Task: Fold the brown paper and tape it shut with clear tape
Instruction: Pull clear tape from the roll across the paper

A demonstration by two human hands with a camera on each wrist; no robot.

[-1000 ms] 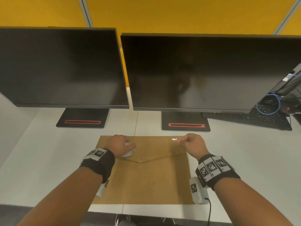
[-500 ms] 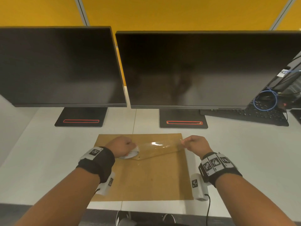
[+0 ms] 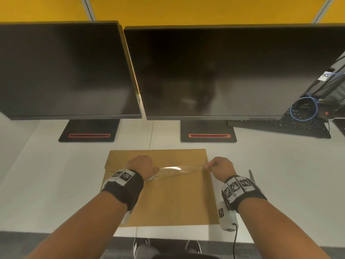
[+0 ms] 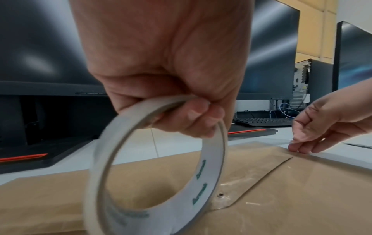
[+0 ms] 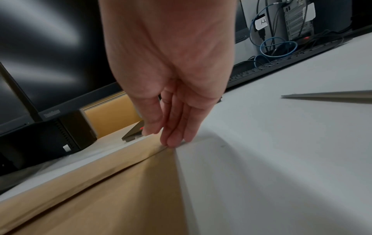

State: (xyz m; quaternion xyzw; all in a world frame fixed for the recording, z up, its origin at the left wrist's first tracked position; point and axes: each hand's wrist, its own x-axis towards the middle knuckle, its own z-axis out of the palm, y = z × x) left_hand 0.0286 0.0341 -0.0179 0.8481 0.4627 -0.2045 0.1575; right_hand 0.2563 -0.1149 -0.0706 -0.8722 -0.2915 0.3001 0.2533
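Brown paper (image 3: 168, 202): left hand (image 3: 141, 165) grips tape roll (image 4: 213, 167) (print blurred), right hand (image 3: 221, 166) pinches tape strip (image 3: 177, 170).

monitor bezel (image 5: 52, 113), left: blurred pale brand word, seemingly "ThinkVision" | tape roll (image 4: 209, 178) core: green print, unreadable | cable tag (image 5: 261, 22), far right: handwritten mark, unclear | left wristband (image 3: 124, 175), right wristband (image 3: 236, 186): black-and-white code squares

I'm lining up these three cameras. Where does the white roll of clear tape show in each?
Head: the white roll of clear tape is a sliver under the left hand, left of centre.
Left wrist: a large ring, lower centre, gripped at its top.
Right wrist: not in it.
Shared landmark: the brown paper, in all three.
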